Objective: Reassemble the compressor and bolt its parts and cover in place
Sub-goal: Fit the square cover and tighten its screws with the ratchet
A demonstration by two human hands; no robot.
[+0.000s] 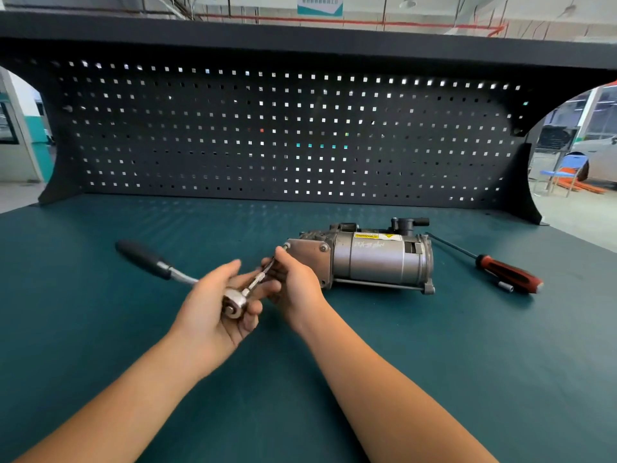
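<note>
The grey metal compressor (pixel 374 259) lies on its side on the green bench mat, its flat end cover (pixel 309 259) with bolt heads facing left. My left hand (pixel 217 305) grips the head of a ratchet wrench (pixel 235 304) whose black handle (pixel 143 259) points up-left. An extension bar (pixel 262 279) runs from the ratchet head toward the cover. My right hand (pixel 293 285) pinches the far end of that bar, right beside the cover's upper left bolt (pixel 286 246).
A red and black screwdriver (pixel 507 274) lies right of the compressor, with a small silver socket (pixel 506 287) beside its handle. A dark pegboard (pixel 287 135) closes the back of the bench. The green mat (pixel 100 295) stretches left and in front.
</note>
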